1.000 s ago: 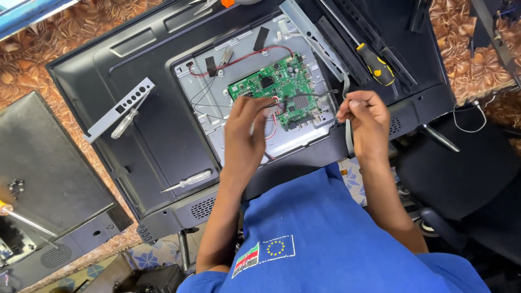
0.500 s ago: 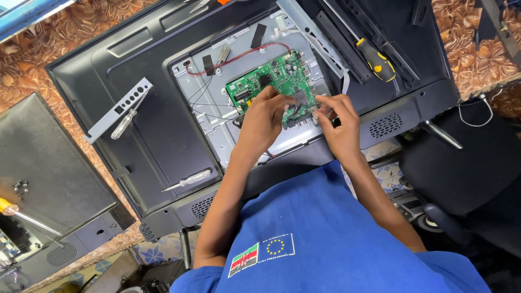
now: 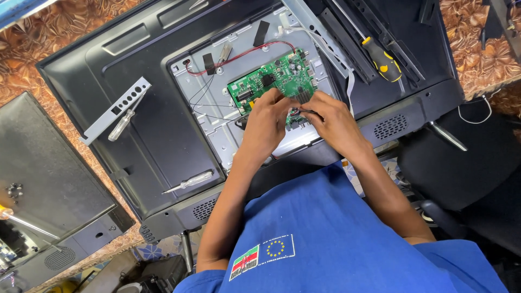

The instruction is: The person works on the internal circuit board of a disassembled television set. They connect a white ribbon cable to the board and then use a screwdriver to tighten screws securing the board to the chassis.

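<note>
A green circuit board (image 3: pixel 274 78) sits on a grey metal plate (image 3: pixel 217 122) inside the opened back of a black flat television (image 3: pixel 146 141). My left hand (image 3: pixel 267 123) lies on the board's lower edge with its fingers curled onto it. My right hand (image 3: pixel 335 123) is close beside it and pinches a thin dark piece (image 3: pixel 305 111) at the board's lower right corner; I cannot tell whether that is a cable or a tool. A red wire (image 3: pixel 244 53) runs across the plate above the board.
A yellow-and-black screwdriver (image 3: pixel 382 59) lies on the television at the upper right. Two clear-handled screwdrivers (image 3: pixel 122 123) (image 3: pixel 192 182) and a grey perforated bracket (image 3: pixel 114 108) lie on its left half. Another dark casing (image 3: pixel 49 173) sits at the left, a black chair (image 3: pixel 467 163) at the right.
My right hand has moved left from beside the pale ribbon cable to the board's lower right corner, next to my left hand. My left hand shifted slightly on the board.
</note>
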